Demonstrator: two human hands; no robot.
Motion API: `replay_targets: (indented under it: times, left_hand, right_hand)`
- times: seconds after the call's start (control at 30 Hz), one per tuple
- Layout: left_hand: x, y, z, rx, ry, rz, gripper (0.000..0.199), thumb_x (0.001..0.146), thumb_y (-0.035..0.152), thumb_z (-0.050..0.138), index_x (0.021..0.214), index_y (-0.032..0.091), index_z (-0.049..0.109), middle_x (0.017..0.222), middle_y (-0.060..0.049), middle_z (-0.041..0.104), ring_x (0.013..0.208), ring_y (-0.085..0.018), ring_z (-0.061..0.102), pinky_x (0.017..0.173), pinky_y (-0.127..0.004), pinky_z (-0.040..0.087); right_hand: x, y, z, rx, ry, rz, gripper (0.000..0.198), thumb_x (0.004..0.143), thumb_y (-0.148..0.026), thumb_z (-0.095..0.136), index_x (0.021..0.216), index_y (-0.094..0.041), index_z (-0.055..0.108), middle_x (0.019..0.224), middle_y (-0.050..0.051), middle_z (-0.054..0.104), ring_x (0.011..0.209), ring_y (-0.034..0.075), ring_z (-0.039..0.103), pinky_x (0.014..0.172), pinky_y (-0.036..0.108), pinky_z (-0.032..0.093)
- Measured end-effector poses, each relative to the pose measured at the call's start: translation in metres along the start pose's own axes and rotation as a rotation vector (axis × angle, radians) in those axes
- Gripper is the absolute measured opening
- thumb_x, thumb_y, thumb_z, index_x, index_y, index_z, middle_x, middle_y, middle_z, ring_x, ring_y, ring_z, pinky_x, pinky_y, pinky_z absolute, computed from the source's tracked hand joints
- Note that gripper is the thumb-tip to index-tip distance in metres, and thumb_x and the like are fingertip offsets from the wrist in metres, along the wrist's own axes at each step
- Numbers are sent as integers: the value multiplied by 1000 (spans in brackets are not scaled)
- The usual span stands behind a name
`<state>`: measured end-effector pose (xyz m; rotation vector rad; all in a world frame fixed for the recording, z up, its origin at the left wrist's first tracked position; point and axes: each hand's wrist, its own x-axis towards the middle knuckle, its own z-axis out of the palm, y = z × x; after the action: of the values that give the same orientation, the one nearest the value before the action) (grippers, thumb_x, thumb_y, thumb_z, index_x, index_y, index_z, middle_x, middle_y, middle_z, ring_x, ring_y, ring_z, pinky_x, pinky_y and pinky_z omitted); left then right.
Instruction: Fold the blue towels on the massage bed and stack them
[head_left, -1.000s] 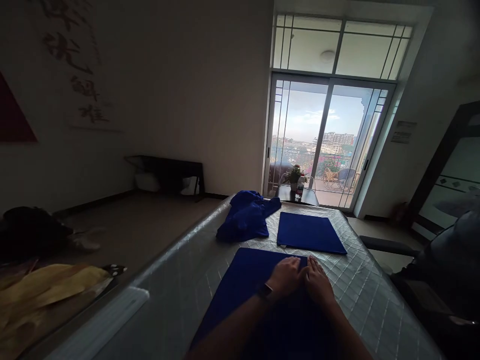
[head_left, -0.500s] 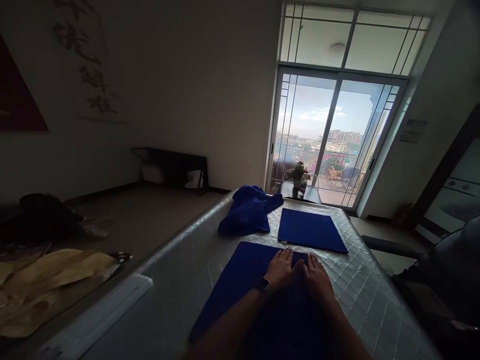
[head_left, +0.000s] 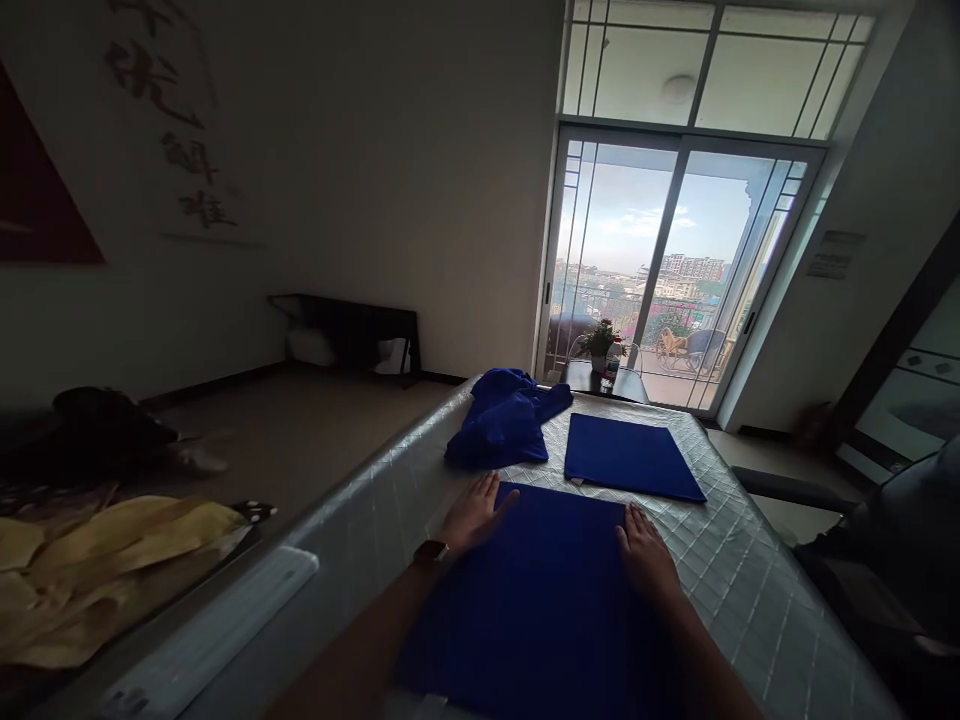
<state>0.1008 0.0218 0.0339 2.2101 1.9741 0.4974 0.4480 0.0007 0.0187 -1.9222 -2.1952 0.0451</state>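
A flat dark blue cloth piece [head_left: 551,590], like a cushion cover, lies spread on the mattress [head_left: 352,610] in front of me. My left hand [head_left: 474,512] rests flat at its far left corner, fingers stretched out and holding nothing. At the far right corner, my right hand [head_left: 646,548] lies along the edge, fingers extended. Beyond them is a second flat blue piece [head_left: 634,457], with a small pale tag at its near left corner. To its left sits a crumpled blue cloth heap [head_left: 502,425].
A long pale plastic-looking strip [head_left: 217,630] lies along the mattress's left edge. Yellow cloth [head_left: 120,570] is heaped at the left. A small dark table [head_left: 626,385] with a plant and a bottle stands past the far end, before the sliding glass door [head_left: 679,270].
My hands have parted: the left has slid from the middle of the far edge to the left corner. The right stays near the right corner. The view has shifted slightly.
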Motion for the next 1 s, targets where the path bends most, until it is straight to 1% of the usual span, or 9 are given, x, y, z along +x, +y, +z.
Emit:
replay_targets:
  times: [0.23,0.33,0.47,0.63,0.73,0.83,0.9,1.0]
  left_hand:
    - [1,0,5,0,1,-3,92,97,71,8,154,4,34,162,-19,31,153,-27,23,124,-42,16]
    - [2,-1,6,-7,12,-1,91,97,72,8,155,6,34,162,-17,32,153,-28,22,124,-44,17]
    - [1,-1,5,-2,26,2,90,97,72,8,154,8,35,162,-16,33,153,-28,24,124,-44,17]
    - [-1,3,2,-13,10,-19,93,97,71,7,155,4,33,163,-18,30,153,-27,23,124,-43,16]
    - [0,3,2,-6,5,-17,93,97,70,5,154,2,32,162,-19,31,153,-27,23,124,-42,14]
    - [0,2,4,10,9,-12,95,97,70,3,154,0,33,162,-20,32,153,-27,24,124,-41,14]
    - [1,1,5,21,19,-4,95,97,70,3,153,0,34,161,-20,33,152,-27,25,124,-40,16]
    - [1,0,6,23,40,9,94,97,70,4,152,0,36,161,-20,35,152,-27,27,124,-41,18]
  right_hand:
    - [0,-1,-3,6,-12,14,68,101,-41,19,156,-2,27,164,14,25,154,19,15,125,37,14]
    - [1,0,-2,2,-8,12,68,101,-41,18,155,-1,27,165,14,24,154,19,14,125,37,13]
    - [2,1,0,-9,4,-9,67,101,-40,18,155,-1,28,165,14,24,154,20,14,125,39,15]
    - [2,1,-1,-6,18,-23,67,101,-40,19,155,-1,30,164,16,25,154,20,15,125,40,16]
    - [0,0,-3,-37,48,-31,67,101,-39,20,154,0,31,164,16,25,154,20,14,126,39,14]
    - [-1,-1,-4,-47,67,-57,65,101,-38,21,155,-3,30,165,14,25,154,20,13,126,40,12]
    - [-1,-2,-4,-32,50,-70,65,101,-39,21,155,-3,29,165,14,25,154,20,13,126,40,14]
    - [-1,-2,-3,-9,14,-52,67,102,-42,21,155,-1,29,164,15,26,154,21,14,125,39,16]
